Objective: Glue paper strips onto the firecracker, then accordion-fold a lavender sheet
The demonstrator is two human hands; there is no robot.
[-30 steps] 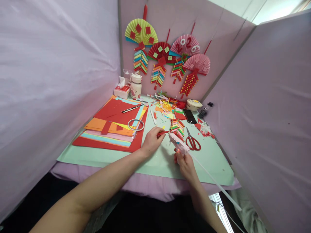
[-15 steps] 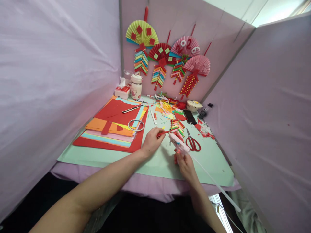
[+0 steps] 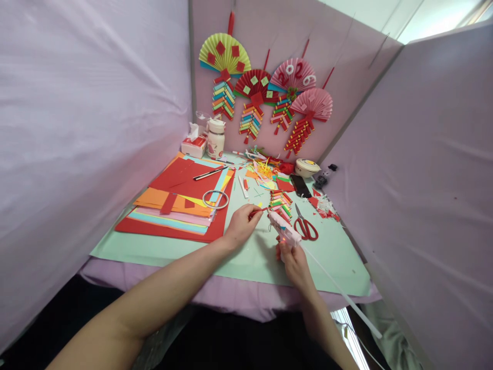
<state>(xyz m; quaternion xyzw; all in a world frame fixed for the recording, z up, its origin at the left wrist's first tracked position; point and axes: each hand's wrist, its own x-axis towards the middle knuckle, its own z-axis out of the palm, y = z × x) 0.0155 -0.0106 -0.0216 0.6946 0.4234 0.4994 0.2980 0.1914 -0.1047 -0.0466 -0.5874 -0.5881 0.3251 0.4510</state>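
Between the fingers of my left hand [image 3: 243,225] is a thin red strip [image 3: 263,209], its free end pointing right. My right hand [image 3: 293,261] grips a white hot glue gun [image 3: 284,228] by its handle; a small orange light glows on it. The gun's nozzle is close to the strip; whether they touch I cannot tell. A long white glue stick [image 3: 342,292] extends from the gun's back toward the lower right. Just beyond the nozzle lies a row of rolled paper firecrackers [image 3: 281,202] in several colours. Red-handled scissors [image 3: 306,227] rest right of the gun.
Stacked coloured paper [image 3: 181,205] covers the left side, with a silver ring [image 3: 215,199] and a craft knife [image 3: 210,172] on top. Farther back are a tissue box [image 3: 194,147], a bottle [image 3: 216,139], paper scraps [image 3: 264,168], a phone [image 3: 300,186] and a lidded bowl [image 3: 307,168]. Paper fans [image 3: 225,54] hang behind.
The red strip has shifted slightly in my left fingers, and less of it shows. Both hands stay almost in place, and the glue gun is still held near the strip.
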